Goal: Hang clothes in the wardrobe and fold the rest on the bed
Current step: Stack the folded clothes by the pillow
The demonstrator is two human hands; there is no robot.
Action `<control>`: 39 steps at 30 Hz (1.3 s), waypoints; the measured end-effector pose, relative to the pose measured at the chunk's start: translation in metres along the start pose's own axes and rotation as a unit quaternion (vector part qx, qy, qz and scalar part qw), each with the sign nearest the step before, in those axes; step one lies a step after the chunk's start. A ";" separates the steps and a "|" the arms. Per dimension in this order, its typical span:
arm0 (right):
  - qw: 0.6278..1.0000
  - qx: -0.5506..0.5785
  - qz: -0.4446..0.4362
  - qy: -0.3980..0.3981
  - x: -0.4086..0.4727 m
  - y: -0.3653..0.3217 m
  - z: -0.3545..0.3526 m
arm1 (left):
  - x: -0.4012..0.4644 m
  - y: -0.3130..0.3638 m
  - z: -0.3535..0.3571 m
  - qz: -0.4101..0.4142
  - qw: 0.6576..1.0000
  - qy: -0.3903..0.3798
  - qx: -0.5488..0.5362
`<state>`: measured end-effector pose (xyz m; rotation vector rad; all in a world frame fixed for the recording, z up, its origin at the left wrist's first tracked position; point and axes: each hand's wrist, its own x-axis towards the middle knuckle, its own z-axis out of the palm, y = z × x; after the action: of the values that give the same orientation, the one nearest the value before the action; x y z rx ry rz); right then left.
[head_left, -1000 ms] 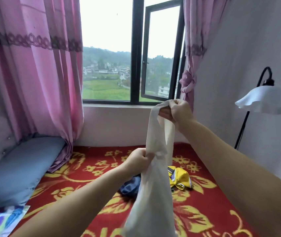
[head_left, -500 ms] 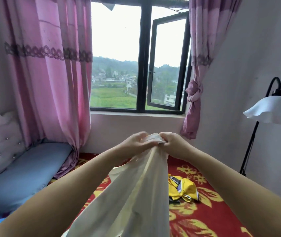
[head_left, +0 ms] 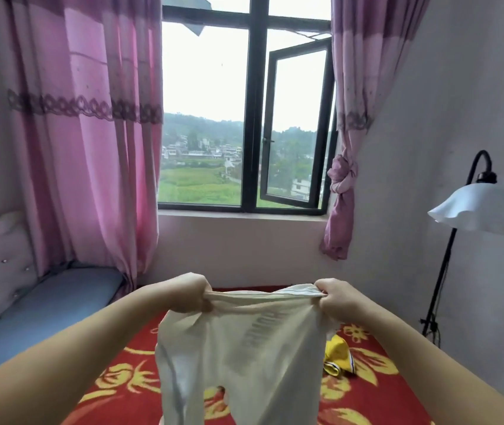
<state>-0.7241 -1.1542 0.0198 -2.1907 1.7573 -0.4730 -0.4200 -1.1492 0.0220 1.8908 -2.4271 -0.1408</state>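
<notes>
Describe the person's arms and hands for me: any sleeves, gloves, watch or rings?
Both arms are bare along the whole length in view, with no sleeve edge showing. The left hand and right hand wear no gloves. No watch, bracelet or ring is visible on either wrist or on the fingers that show.

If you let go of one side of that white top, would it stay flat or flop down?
It would probably flop. The white top sags and wrinkles between the left hand and the right hand, so it looks soft, not stiff. It seems thin and light too: daylight shows through the cloth. A pinching grip looks like enough.
</notes>
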 end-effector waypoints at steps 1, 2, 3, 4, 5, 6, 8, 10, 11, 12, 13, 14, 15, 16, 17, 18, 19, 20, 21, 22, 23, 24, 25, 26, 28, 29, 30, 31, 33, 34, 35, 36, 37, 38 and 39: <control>0.999 -0.031 0.002 -0.013 -0.004 0.005 0.002 | 0.001 0.004 -0.005 0.013 0.998 0.056 -0.035; 0.998 -0.058 -0.007 -0.021 -0.007 0.008 0.004 | 0.001 0.010 -0.010 0.029 0.989 0.113 -0.088; 0.998 -0.058 -0.020 -0.030 -0.011 0.012 0.006 | 0.002 0.019 -0.015 0.050 0.977 0.155 -0.135; 0.998 -0.024 -0.040 -0.045 -0.015 0.012 0.007 | 0.001 0.031 -0.020 0.072 0.969 0.176 -0.157; 0.995 0.032 -0.063 -0.068 -0.020 0.007 0.007 | 0.000 0.046 -0.024 0.099 0.967 0.177 -0.155; 0.986 0.106 -0.088 -0.094 -0.025 -0.004 0.005 | 0.000 0.061 -0.027 0.127 0.967 0.168 -0.142; 0.959 0.232 -0.116 -0.115 -0.028 -0.027 0.004 | 0.001 0.086 -0.027 0.175 0.965 0.146 -0.126; 0.941 0.297 -0.130 -0.096 -0.028 -0.046 0.002 | 0.002 0.101 -0.031 0.180 0.959 0.142 -0.165; 0.944 0.296 -0.126 -0.078 -0.028 -0.054 0.000 | 0.001 0.103 -0.033 0.164 0.953 0.148 -0.207; 0.944 0.304 -0.120 -0.058 -0.029 -0.059 -0.001 | 0.001 0.103 -0.034 0.142 0.941 0.154 -0.267; 0.938 0.327 -0.114 -0.030 -0.029 -0.060 -0.002 | -0.002 0.102 -0.035 0.123 0.916 0.156 -0.348; 0.925 0.363 -0.109 -0.005 -0.027 -0.061 -0.004 | -0.004 0.098 -0.034 0.113 0.877 0.147 -0.442; 0.909 0.403 -0.104 0.018 -0.025 -0.063 -0.009 | -0.007 0.093 -0.032 0.109 0.838 0.127 -0.519; 0.893 0.437 -0.096 0.041 -0.023 -0.065 -0.014 | -0.010 0.088 -0.027 0.109 0.821 0.098 -0.551; 0.880 0.463 -0.087 0.060 -0.021 -0.066 -0.019 | -0.013 0.085 -0.019 0.112 0.829 0.068 -0.544; 0.873 0.476 -0.076 0.075 -0.018 -0.068 -0.023 | -0.017 0.085 -0.010 0.112 0.848 0.041 -0.516; 0.870 0.479 -0.071 0.088 -0.016 -0.070 -0.027 | -0.019 0.086 0.002 0.104 0.870 0.025 -0.482; 0.870 0.477 -0.072 0.098 -0.014 -0.072 -0.030 | -0.020 0.087 0.014 0.089 0.884 0.024 -0.459; 0.871 0.474 -0.081 0.106 -0.012 -0.072 -0.032 | -0.021 0.089 0.025 0.069 0.887 0.035 -0.455; 0.870 0.469 -0.095 0.114 -0.011 -0.074 -0.033 | -0.022 0.090 0.032 0.055 0.884 0.053 -0.462; 0.872 0.459 -0.112 0.125 -0.010 -0.075 -0.034 | -0.022 0.090 0.036 0.054 0.874 0.075 -0.476; 0.875 0.449 -0.122 0.134 -0.009 -0.075 -0.034 | -0.022 0.089 0.037 0.070 0.862 0.099 -0.492; 0.876 0.444 -0.130 0.135 -0.008 -0.075 -0.034 | -0.022 0.091 0.035 0.101 0.855 0.131 -0.491; 0.879 0.441 -0.135 0.124 -0.008 -0.075 -0.034 | -0.023 0.092 0.033 0.140 0.857 0.181 -0.461; 0.883 0.441 -0.141 0.070 -0.008 -0.076 -0.035 | -0.022 0.095 0.024 0.231 0.881 0.326 -0.254; 0.881 0.448 -0.143 0.038 -0.008 -0.076 -0.036 | -0.020 0.094 0.020 0.270 0.874 0.392 -0.099; 0.877 0.460 -0.139 0.009 -0.009 -0.076 -0.037 | -0.019 0.094 0.016 0.297 0.852 0.430 0.036; 0.871 0.473 -0.132 -0.013 -0.009 -0.076 -0.037 | -0.019 0.093 0.012 0.322 0.822 0.452 0.127; 0.853 0.505 -0.117 -0.054 -0.009 -0.075 -0.038 | -0.020 0.095 0.005 0.391 0.768 0.482 0.156; 0.846 0.517 -0.110 -0.071 -0.009 -0.075 -0.039 | -0.019 0.096 0.002 0.431 0.749 0.484 0.136; 0.847 0.514 -0.105 -0.078 -0.009 -0.073 -0.038 | -0.019 0.099 -0.002 0.461 0.741 0.473 0.116; 0.862 0.491 -0.096 -0.077 -0.009 -0.071 -0.037 | -0.019 0.103 -0.007 0.482 0.747 0.447 0.094; 0.886 0.450 -0.084 -0.071 -0.009 -0.067 -0.035 | -0.020 0.107 -0.011 0.486 0.770 0.408 0.065; 0.911 0.401 -0.067 -0.067 -0.008 -0.061 -0.033 | -0.022 0.111 -0.016 0.466 0.808 0.360 0.021; 0.929 0.361 -0.044 -0.066 -0.007 -0.054 -0.030 | -0.022 0.113 -0.021 0.429 0.849 0.307 -0.033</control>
<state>-0.6910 -1.1371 0.0687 -1.7150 1.1526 -0.8166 -0.5212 -1.1013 0.0553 0.5197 -2.4349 0.3627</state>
